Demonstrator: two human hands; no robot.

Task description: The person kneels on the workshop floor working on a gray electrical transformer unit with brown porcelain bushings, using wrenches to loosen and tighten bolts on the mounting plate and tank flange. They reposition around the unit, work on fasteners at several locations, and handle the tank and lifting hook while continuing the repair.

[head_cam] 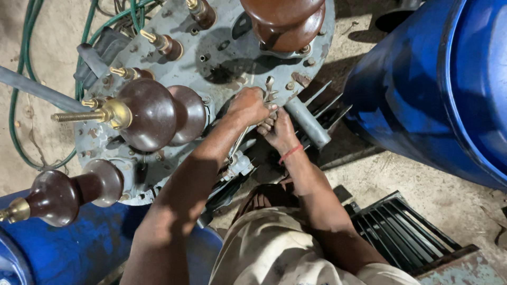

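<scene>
While we lean over the grey transformer lid (222, 58), our left hand (248, 105) is closed around the handle of a metal spanner (269, 89) at the lid's near-right rim. The spanner's head pokes out just beyond our knuckles, pointing away from us toward the big brown bushing (285, 21), and its shaft seems to run back down under our palm toward our body, so its long axis lies roughly along our left forearm. We cannot see exactly what the head sits on; a small bolt (289, 85) stands just right of it.

Our right hand (277, 132), with a red thread (290, 153) at the wrist, sits just below and touching the left, fingers curled up under the rim; what they pinch is hidden, so we cannot tell. A grey pipe stub (309, 124) slants away just right of that hand, beside the cooling fins (327, 105).

Left of the grip stand two more brown bushings (153, 113), with brass studs. A blue drum (438, 79) stands well apart to the right, and green hose (21, 63) loops on the far left.
</scene>
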